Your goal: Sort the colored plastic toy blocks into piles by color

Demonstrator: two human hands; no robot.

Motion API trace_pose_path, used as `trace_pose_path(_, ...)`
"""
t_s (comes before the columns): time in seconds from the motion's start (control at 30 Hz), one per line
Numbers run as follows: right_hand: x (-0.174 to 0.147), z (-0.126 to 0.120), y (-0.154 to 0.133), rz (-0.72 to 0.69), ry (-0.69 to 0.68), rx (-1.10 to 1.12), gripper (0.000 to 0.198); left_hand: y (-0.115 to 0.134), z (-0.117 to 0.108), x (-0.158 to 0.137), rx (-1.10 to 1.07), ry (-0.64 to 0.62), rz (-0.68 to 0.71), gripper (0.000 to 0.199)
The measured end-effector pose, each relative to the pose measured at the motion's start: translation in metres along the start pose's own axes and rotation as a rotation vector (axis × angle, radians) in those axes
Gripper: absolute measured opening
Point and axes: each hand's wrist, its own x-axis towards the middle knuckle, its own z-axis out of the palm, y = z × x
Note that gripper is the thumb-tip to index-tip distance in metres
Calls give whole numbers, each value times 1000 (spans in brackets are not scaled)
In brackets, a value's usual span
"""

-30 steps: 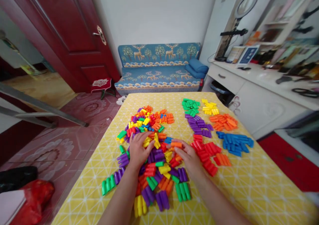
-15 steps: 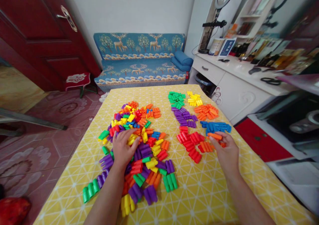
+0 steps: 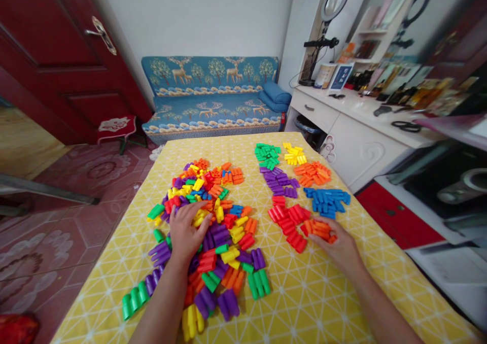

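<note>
My left hand (image 3: 189, 230) lies on the near-left heap of mixed plastic building blocks (image 3: 218, 235), its fingers spread over yellow and purple pieces. My right hand (image 3: 337, 242) is down at a small group of orange building blocks (image 3: 318, 229), thumb on the near side and fingers curled round the far side. Its fingertips are partly hidden by the blocks. Touching that group on the left are red blocks (image 3: 291, 222). Just beyond my right hand lie blue blocks (image 3: 326, 201).
Further back on the yellow tablecloth (image 3: 304, 293) are separate groups of purple blocks (image 3: 278, 180), green blocks (image 3: 267, 155), yellow blocks (image 3: 294, 153) and more orange blocks (image 3: 312, 173). A blue sofa (image 3: 213, 105) stands beyond the table, with a white dresser (image 3: 342, 131) to the right.
My right hand has come down and slightly left, bringing the orange block it held onto the orange group beside the red ones. My left hand has stayed on the mixed heap.
</note>
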Motion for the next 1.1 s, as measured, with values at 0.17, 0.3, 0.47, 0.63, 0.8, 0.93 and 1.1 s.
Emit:
trace_pose_path(0.17, 11, -13, -19, 47, 155, -117, 39, 0, 1, -1, 6, 9, 7, 31)
trace_pose_path(0.3, 35, -27, -34, -25, 117, -180, 34, -1, 0, -1, -1, 5, 9, 31)
trace_pose_path(0.47, 33, -33, -15, -48, -150, -172, 27, -1, 0, -1, 1, 9, 7, 30)
trace_pose_path(0.63, 0, -25, 8, -137, -223, -231, 23, 0, 0, 0, -11, 6, 0, 30)
trace_pose_path(0.8, -14, -18, -8, -107, -144, -486, 31, 1, 0, 1, -19, -1, -6, 31)
trace_pose_path(0.93, -13, -17, -24, -123, -142, -683, 23, 0, 0, 1, -10, 10, -1, 30)
trace_pose_path(1.1, -1, -21, -33, -163, -301, -571, 13, 0, 0, 0, -9, 1, -6, 30)
